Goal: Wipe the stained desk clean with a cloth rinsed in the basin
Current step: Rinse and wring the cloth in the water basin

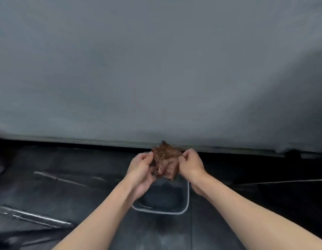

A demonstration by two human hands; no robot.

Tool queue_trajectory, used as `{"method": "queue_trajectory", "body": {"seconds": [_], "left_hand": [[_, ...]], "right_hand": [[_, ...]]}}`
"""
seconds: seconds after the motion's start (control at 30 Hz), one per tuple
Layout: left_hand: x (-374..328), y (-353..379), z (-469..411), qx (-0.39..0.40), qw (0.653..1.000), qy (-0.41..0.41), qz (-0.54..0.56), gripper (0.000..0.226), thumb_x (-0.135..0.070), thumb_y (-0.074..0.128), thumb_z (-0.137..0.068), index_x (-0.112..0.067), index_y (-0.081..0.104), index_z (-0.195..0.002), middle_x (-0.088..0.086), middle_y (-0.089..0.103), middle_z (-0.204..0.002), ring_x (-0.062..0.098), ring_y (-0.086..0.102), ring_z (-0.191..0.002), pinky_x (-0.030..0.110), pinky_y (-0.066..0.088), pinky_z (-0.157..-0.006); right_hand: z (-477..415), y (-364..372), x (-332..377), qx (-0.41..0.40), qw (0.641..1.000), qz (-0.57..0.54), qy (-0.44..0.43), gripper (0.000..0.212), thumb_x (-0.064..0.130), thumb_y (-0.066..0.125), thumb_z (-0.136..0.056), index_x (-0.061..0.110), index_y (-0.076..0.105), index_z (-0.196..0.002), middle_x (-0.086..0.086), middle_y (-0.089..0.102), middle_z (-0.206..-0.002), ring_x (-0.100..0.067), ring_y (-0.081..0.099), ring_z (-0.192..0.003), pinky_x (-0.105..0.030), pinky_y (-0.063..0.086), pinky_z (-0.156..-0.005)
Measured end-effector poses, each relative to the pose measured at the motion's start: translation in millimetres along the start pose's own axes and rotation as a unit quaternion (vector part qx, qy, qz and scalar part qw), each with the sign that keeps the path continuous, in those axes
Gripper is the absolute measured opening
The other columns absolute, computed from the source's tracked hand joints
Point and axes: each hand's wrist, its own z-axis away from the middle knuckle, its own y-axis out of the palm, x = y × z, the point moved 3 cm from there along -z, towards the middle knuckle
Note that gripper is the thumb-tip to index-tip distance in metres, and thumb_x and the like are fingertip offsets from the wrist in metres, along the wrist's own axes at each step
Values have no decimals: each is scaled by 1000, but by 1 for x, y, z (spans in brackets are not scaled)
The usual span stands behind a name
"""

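Left grip [140,168] and right grip [191,165] each pinched an edge of brown cloth [166,161], held bunched over basin [188,195]; presumably so drips fell inside, short of grey surface [156,69].

Hard to call this more than a bare indoor workroom. A wide grey desk [156,69] fills most of the view, its edge above a dark, glossy floor [66,192] where a pale-rimmed basin [162,212] sits.
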Motion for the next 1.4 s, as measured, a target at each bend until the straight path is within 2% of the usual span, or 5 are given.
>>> {"method": "queue_trajectory", "body": {"seconds": [0.17,0.33,0.87,1.17,1.4], "left_hand": [[67,-51,-96,-82,992,35,-88,11,-12,51,-103,-8,57,-96,17,67,-91,30,65,-83,50,56,-78],[107,-61,-166,-68,846,176,-499,25,1,48,-87,-14,50,-106,2,58,-92,20,54,-85,29,39,-72],[170,-80,-236,-15,680,159,-716,32,-26,69,-86,-8,65,-113,16,68,-117,31,66,-108,36,54,-91],[127,-80,-211,-29,649,117,-751,43,-32,76,-84,-5,61,-115,15,68,-114,31,67,-105,33,53,-81],[92,-66,-185,85,731,124,-666,18,-4,51,-91,-8,62,-105,13,69,-103,27,66,-91,38,59,-78]], "right_hand": [[-71,61,-80,16,992,121,-25,5,11,48,-97,12,43,-96,-6,52,-91,-21,51,-79,-33,46,-65],[-115,119,-133,165,906,333,-202,36,11,56,-91,18,41,-124,-11,61,-111,-32,61,-100,-35,47,-76],[-150,166,-182,157,735,605,-262,46,8,55,-98,10,48,-143,-19,41,-148,-38,49,-130,-44,42,-109],[-141,137,-132,133,860,402,-284,15,16,57,-98,13,56,-83,-6,61,-96,-24,56,-91,-27,37,-69],[-117,120,-98,103,910,218,-338,15,24,62,-98,21,63,-83,5,64,-86,-10,57,-80,-23,41,-63]]}}
